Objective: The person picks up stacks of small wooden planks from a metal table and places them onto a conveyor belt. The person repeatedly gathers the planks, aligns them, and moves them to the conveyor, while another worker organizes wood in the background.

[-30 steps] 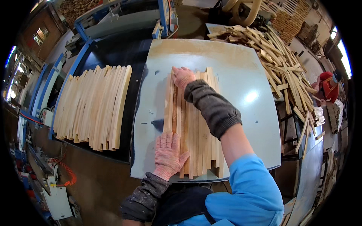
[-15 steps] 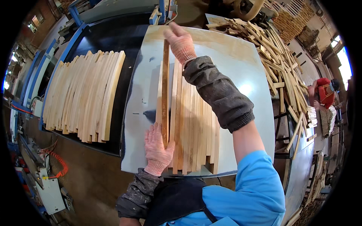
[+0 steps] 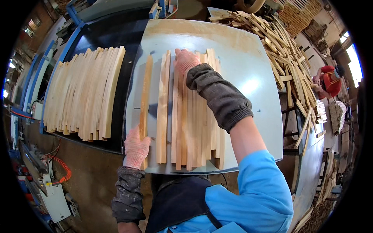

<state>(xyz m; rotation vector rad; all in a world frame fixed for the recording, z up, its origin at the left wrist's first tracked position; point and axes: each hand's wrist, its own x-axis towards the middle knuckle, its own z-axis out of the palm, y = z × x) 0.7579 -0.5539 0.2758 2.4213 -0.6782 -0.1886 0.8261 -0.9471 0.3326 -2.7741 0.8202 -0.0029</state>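
Note:
My left hand [image 3: 136, 148], in a pinkish knit glove, grips the near end of a single wooden strip [image 3: 146, 97] at the left side of the pale table [image 3: 248, 112]. Just right of it, a separate pair of strips [image 3: 163, 112] lies on the tabletop. Beyond a narrow gap is a row of wooden strips [image 3: 196, 124] set side by side, their ends uneven. My right hand [image 3: 185, 61], gloved the same way, is closed over the far end of a strip at this row's left edge. Its fingertips are partly hidden.
On a dark surface to the left lies another row of pale strips [image 3: 83, 97], beside a blue machine frame [image 3: 74, 39]. A loose heap of wood pieces [image 3: 287, 66] is at the right. Farther right, a person in red [image 3: 330, 81] is near stacked wood.
My left hand has carried the strip leftward and set it apart on the table. My right hand has let go of its far end and moved down onto the row.

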